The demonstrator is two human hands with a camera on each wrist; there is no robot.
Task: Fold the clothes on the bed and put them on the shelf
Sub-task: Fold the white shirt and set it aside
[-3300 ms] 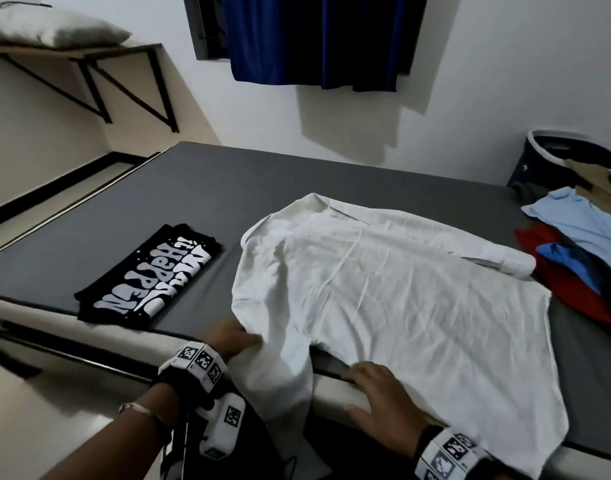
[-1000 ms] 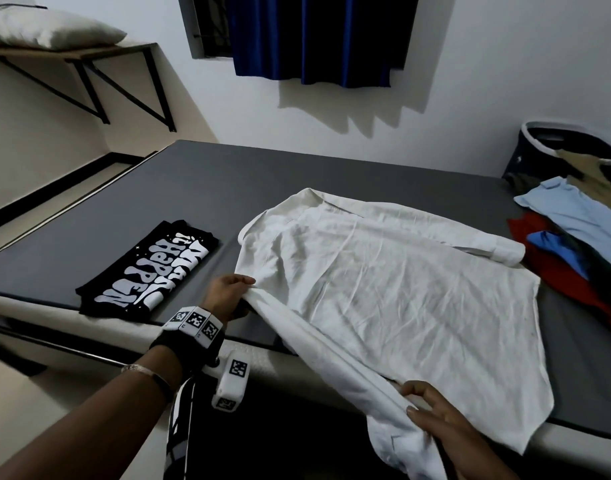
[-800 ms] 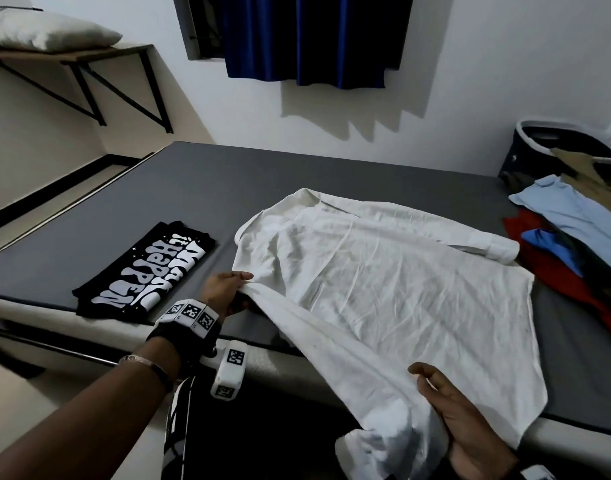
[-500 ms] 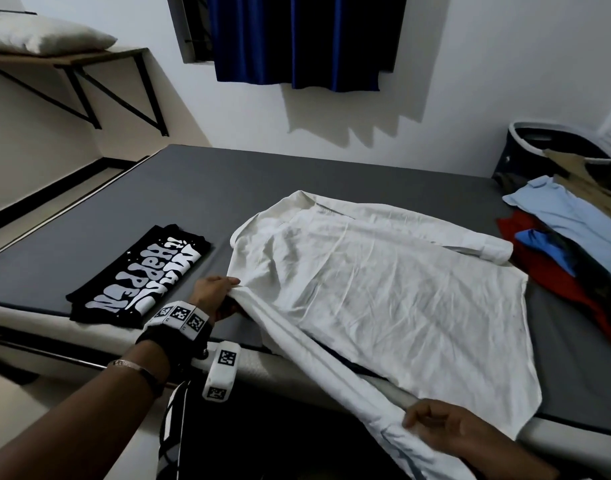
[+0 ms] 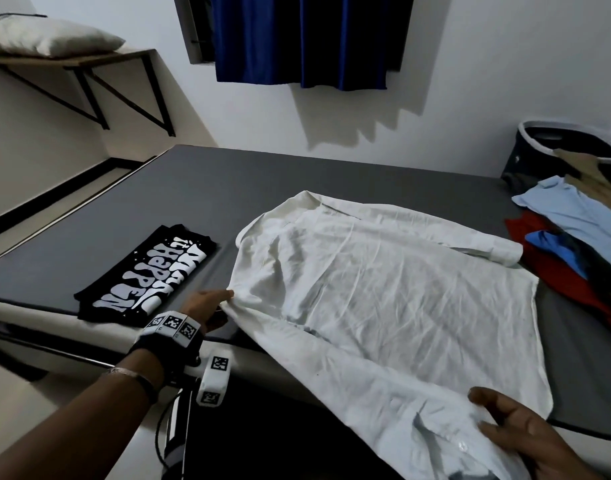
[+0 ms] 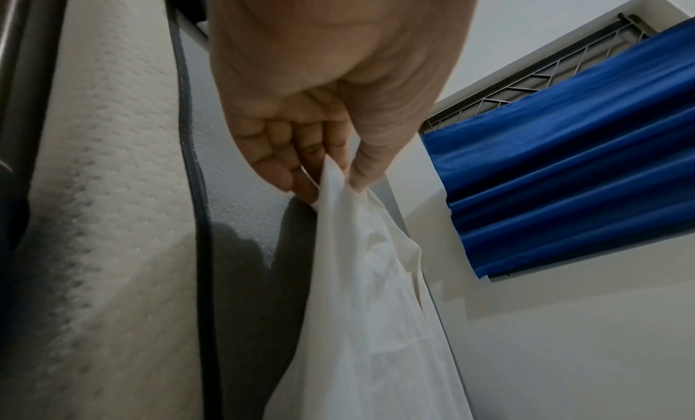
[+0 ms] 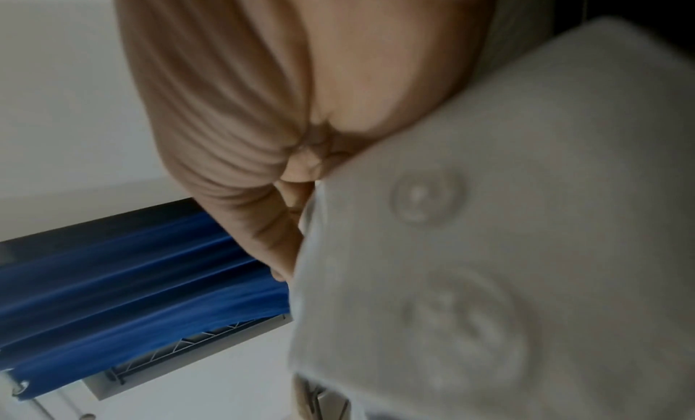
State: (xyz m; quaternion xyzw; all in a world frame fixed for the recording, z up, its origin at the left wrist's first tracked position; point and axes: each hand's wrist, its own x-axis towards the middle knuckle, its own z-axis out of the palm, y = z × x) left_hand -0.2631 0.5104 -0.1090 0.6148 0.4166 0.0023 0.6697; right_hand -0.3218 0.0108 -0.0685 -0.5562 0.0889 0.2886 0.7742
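Basket (image 5: 574,133) upper right, w/ tan cloth spilling out. White shirt (image 5: 383,289) creased, spread mid-frame on bed (image 5: 141,202); left hand (image 5: 207,306) pinches its edge, right hand (image 5: 526,434) grips cuff, bottom right.

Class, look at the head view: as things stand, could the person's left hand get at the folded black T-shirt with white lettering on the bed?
Probably yes. The black T-shirt lies just beside the left hand with only bare bed between them. But that hand pinches the white shirt and would have to let go first.
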